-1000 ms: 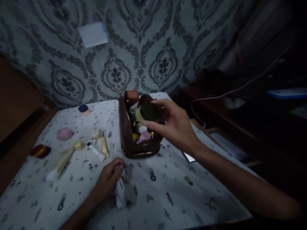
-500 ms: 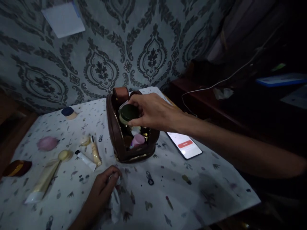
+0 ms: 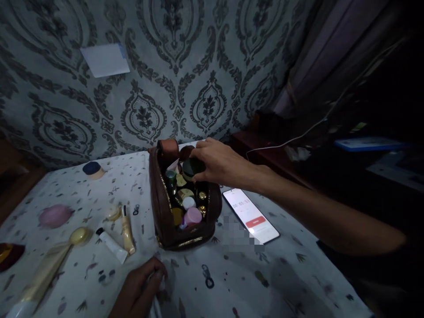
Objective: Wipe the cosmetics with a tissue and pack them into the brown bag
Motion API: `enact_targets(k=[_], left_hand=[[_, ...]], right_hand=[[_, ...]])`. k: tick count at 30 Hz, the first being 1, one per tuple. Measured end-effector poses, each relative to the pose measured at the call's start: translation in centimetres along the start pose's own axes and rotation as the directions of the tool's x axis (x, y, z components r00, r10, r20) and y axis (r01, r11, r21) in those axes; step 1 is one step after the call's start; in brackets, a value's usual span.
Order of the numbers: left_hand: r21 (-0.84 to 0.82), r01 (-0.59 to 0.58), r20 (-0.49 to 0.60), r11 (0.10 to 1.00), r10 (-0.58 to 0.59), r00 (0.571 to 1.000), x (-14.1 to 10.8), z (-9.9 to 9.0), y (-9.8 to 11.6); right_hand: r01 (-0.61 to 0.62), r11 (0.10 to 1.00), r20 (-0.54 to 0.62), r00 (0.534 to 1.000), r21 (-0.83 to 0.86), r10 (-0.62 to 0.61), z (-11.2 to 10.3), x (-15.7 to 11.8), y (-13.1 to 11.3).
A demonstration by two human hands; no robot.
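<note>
A brown zip bag stands open on the table, with several small jars and bottles inside. My right hand reaches in over its right side, fingers closed around a jar with a dark green lid. Among the bag's contents are a pink-capped container, a white-lidded one and a green-capped bottle. Near the table's front, my left hand is closed on a crumpled white cloth, mostly hidden by the hand and the picture's lower edge.
Left of the bag lie a white tube with black cap, a slim beige tube, a large beige tube, a pink rounded item and a blue-lidded jar. A lit phone lies right of the bag.
My right hand has carried the green-lidded jar to the right and lower within the bag, uncovering more of its contents. My left hand still grips the cloth. The view has tilted upward.
</note>
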State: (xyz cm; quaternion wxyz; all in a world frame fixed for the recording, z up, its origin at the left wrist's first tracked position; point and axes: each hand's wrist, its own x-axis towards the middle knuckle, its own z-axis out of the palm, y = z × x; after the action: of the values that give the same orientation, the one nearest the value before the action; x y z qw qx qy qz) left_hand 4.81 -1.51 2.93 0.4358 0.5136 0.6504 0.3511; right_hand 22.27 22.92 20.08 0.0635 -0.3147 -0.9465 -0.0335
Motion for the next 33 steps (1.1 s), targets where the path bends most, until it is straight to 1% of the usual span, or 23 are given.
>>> enact_targets(k=[2,5,9,13,15,17,19,22,26,28,31,33], left_hand=[[-0.005,-0.011,0.016,1.000,0.011,1.000,0.1,-0.1,-0.2],[-0.014,-0.021,-0.014,1.000,0.021,1.000,0.2,0.0,-0.4],[0.006,-0.064,0.031,0.998,0.064,0.997,0.5,-0.3,-0.7],[0.037,-0.051,0.056,0.998,0.049,0.997,0.4,-0.5,0.2],[0.027,-0.077,0.042,0.997,0.076,0.996,0.3,-0.6,1.1],[0.004,-0.084,0.052,0.996,0.083,0.995,0.3,-0.8,1.6],[-0.006,-0.073,0.034,0.997,0.074,0.997,0.4,-1.2,1.8],[-0.014,-0.083,0.018,0.996,0.083,0.996,0.1,-1.3,1.8],[0.025,-0.126,0.024,0.992,0.125,0.992,-0.3,-0.8,1.5],[0.059,-0.128,0.024,0.990,0.126,0.992,-0.3,-0.6,1.3],[0.074,-0.122,0.059,0.990,0.118,0.991,0.0,-0.6,0.8],[0.068,-0.140,0.086,0.988,0.134,0.987,0.2,-0.6,0.5]], right_hand=[[0.033,0.999,0.002,0.999,-0.016,-0.033,-0.1,0.4,-0.2],[0.045,0.999,0.021,0.999,-0.029,-0.045,0.0,0.9,-0.5],[0.060,0.996,0.057,0.997,-0.063,-0.056,0.6,1.6,-0.7],[0.104,0.991,0.092,0.991,-0.083,-0.096,1.2,1.8,-1.4],[0.098,0.990,0.119,0.989,-0.100,-0.086,1.6,1.8,-1.6],[0.101,0.989,0.084,0.992,-0.109,-0.092,2.3,2.1,-1.5],[0.151,0.982,0.039,0.988,-0.112,-0.148,3.2,2.7,-1.1],[0.112,0.987,0.076,0.992,-0.112,-0.103,3.8,3.3,-1.0],[0.038,0.995,0.159,0.987,-0.093,-0.022,3.1,3.1,-1.4],[0.043,0.996,0.184,0.982,-0.081,-0.028,2.7,3.1,-1.5],[0.016,0.999,0.207,0.978,-0.039,-0.007,2.4,3.0,-1.6],[-0.012,1.000,0.214,0.977,-0.022,0.016,2.2,3.0,-1.6]])
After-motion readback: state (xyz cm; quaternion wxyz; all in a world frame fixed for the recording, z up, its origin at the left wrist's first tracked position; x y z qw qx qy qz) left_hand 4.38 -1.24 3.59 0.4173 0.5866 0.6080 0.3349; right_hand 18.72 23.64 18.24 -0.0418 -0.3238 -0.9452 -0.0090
